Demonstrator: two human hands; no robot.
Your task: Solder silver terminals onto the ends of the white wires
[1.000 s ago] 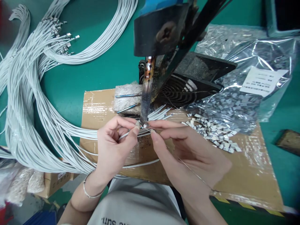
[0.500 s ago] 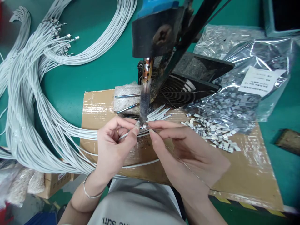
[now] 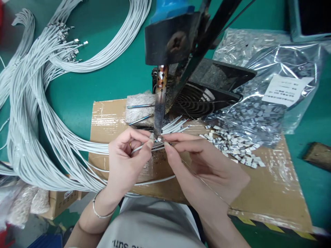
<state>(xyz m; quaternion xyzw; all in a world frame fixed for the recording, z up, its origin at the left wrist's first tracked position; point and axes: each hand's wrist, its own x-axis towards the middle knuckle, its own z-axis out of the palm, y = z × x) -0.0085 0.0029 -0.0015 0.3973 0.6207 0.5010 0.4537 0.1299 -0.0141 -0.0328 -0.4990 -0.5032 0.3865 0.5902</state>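
My left hand (image 3: 126, 156) pinches the end of a white wire (image 3: 141, 147) and holds it under the tip of a fixed soldering iron (image 3: 159, 103). My right hand (image 3: 204, 162) pinches a thin strand of solder wire (image 3: 207, 184) and holds its end at the same spot below the iron's tip. The fingertips of both hands nearly touch there. Both hands hover over a taped cardboard sheet (image 3: 271, 186).
Big bundles of white wires (image 3: 33, 113) with metal terminals lie at the left on the green table (image 3: 85, 86). A black fan (image 3: 199, 98) stands behind the iron. Small metal parts (image 3: 236, 146) spill from a clear plastic bag (image 3: 271, 103) at the right.
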